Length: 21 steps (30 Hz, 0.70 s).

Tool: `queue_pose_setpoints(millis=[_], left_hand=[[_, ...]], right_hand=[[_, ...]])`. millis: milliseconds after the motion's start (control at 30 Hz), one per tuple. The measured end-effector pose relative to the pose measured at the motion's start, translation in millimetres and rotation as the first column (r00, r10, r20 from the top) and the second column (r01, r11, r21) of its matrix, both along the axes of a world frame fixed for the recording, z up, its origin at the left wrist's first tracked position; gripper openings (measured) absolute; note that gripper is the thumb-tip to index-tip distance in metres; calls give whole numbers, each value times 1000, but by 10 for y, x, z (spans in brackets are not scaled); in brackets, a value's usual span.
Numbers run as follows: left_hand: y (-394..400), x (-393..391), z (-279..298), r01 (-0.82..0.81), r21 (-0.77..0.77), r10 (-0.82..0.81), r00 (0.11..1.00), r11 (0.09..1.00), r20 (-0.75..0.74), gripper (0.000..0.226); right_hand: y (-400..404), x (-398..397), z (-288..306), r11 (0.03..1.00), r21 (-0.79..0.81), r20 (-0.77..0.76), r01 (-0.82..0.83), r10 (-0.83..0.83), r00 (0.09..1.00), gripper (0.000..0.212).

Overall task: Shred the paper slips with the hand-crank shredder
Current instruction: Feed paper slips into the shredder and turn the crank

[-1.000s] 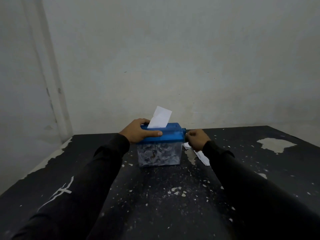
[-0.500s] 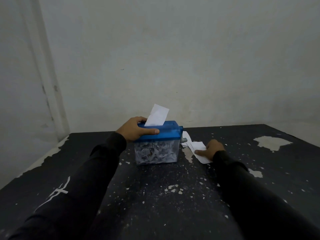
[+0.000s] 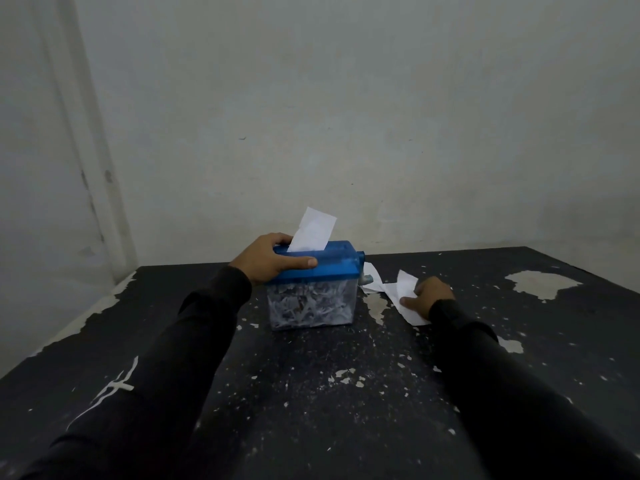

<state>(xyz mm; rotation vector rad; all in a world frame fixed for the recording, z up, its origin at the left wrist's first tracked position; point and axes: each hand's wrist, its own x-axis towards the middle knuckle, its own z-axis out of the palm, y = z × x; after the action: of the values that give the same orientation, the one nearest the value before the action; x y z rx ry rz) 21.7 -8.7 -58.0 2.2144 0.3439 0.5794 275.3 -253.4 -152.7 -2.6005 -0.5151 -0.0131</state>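
My left hand point(image 3: 268, 259) grips the shredder's blue lid point(image 3: 325, 263); my right hand point(image 3: 427, 296) rests on loose paper slips point(image 3: 403, 292).

The shredder point(image 3: 311, 292) stands mid-tabletop point(image 3: 311, 393), its clear bin packed with shreds, one slip point(image 3: 313, 230) upright in the slot. Left fingers curl over the lid's corner. Right fingers lie loosely bent on the slips, just beside the shredder's right end; whether they pinch one, I cannot tell.

The right hand point(image 3: 427, 299) is off the crank at the shredder's point(image 3: 313, 285) right end and now rests on the loose paper slips point(image 3: 403, 294) lying on the tabletop just right of the shredder, lifting one slip's far end.
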Motion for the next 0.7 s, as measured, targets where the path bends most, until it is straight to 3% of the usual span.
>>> queue_pose_setpoints(millis=[133, 300, 433, 533, 600, 700], left_hand=[[-8, -6, 8, 1, -5, -1, 1000, 1000, -3, 92], [-4, 0, 13, 4, -14, -4, 1000, 1000, -13, 74], [28, 5, -12, -15, 32, 15, 1000, 999, 14, 100], [46, 2, -35, -92, 97, 89, 995, 991, 34, 112], [26, -11, -29, -106, 124, 98, 993, 987, 67, 102], [25, 3, 19, -65, 118, 54, 994, 991, 99, 56]], right_hand=[[-68, -65, 9, 987, 157, 16, -33, 31, 999, 21], [-154, -306, 239, 878, 461, 106, -126, 87, 991, 45], [-194, -450, 488, 712, 658, 137, -245, 207, 969, 59], [-178, -518, 616, 661, 698, 163, -277, 230, 960, 52], [-137, -562, 706, 612, 736, 200, -289, 210, 957, 35], [-36, -653, 881, 507, 811, 208, -294, 220, 953, 17]])
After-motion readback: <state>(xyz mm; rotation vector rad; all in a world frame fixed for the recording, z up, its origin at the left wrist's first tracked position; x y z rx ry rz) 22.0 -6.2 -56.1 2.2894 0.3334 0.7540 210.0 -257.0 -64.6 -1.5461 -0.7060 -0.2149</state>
